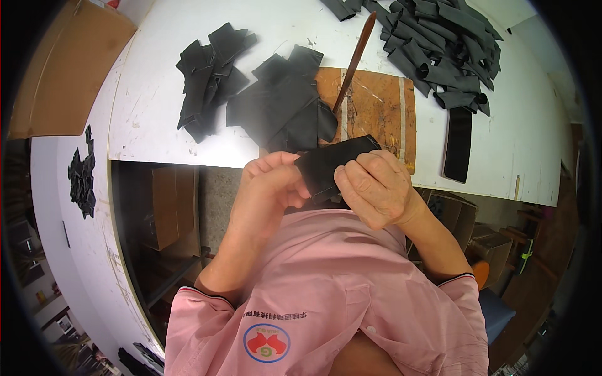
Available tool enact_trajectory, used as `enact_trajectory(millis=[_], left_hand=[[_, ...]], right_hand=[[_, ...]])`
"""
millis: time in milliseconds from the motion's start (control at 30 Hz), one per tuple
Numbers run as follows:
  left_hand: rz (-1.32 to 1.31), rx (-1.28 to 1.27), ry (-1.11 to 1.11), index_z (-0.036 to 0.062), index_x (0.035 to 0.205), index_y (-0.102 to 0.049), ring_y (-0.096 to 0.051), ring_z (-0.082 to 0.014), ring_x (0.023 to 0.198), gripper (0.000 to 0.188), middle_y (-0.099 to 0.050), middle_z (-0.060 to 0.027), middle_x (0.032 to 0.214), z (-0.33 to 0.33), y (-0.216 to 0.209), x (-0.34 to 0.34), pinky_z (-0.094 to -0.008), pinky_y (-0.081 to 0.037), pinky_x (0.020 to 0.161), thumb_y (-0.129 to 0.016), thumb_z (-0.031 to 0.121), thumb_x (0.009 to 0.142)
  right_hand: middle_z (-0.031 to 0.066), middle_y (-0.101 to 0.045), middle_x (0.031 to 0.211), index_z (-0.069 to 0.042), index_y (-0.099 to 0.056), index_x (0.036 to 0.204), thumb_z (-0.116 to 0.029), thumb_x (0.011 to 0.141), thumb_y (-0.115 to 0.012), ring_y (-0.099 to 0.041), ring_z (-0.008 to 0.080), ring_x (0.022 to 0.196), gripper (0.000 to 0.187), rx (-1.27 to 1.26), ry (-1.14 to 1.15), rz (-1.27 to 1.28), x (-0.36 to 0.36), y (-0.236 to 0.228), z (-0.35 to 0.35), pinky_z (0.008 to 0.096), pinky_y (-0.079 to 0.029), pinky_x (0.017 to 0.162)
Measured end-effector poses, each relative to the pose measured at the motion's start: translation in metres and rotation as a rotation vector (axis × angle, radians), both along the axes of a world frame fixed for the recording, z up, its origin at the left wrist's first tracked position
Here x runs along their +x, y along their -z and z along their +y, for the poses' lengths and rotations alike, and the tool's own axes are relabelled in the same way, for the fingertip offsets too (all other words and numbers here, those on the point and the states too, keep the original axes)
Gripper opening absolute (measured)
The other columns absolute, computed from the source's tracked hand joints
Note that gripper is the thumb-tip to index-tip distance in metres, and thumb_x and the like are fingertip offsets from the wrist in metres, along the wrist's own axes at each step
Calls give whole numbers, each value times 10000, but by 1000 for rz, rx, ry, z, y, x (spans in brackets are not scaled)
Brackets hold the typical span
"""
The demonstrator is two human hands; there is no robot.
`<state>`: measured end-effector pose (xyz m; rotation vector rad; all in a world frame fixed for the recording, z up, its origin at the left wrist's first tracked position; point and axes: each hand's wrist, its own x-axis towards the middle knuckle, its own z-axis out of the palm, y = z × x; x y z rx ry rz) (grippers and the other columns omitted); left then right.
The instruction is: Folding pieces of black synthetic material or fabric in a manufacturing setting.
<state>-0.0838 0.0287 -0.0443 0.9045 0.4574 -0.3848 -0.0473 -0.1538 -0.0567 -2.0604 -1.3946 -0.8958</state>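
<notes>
A small piece of black fabric with a stitched edge is stretched between my two hands, just off the front edge of the table. My left hand pinches its left end between thumb and fingers. At the other end, my right hand grips the fabric with curled fingers. Beyond them lies a pile of flat black fabric pieces, partly over a worn brown board. A pointed brown stick stands up at a slant from the board.
Another stack of black pieces lies to the left. A big heap of black fabric tubes fills the far right of the white table. Near it rests a dark phone. A cardboard box stands at the far left.
</notes>
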Motion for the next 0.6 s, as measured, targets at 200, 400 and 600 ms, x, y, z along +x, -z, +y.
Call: enact_trajectory(millis=[200,400,600], left_hand=[[-159,361,-19,-29,807,-565,-526,-82,521,75,-560,-40,621,-14,-1,-6,-185,-431,481,-565,40,779],[-796,1110,-17,-17,813,-569,-485,-38,557,75,-536,-8,635,-33,1,-4,-163,-389,507,-605,-11,749],[-884,1412,-189,-9,804,-579,-449,-33,462,109,-538,-38,611,-41,9,-3,-179,-355,406,-593,-56,707]], right_hand=[[87,-516,803,10,-553,855,-203,577,-706,-508,232,650,383,93,-8,625,-4,2,1,300,-436,565],[103,-533,805,13,-557,887,-120,648,-697,-554,231,652,307,376,129,1043,-16,-7,13,290,-445,527],[103,-480,733,11,-548,838,21,623,-593,-517,250,640,220,142,271,465,-10,2,22,322,-431,522]])
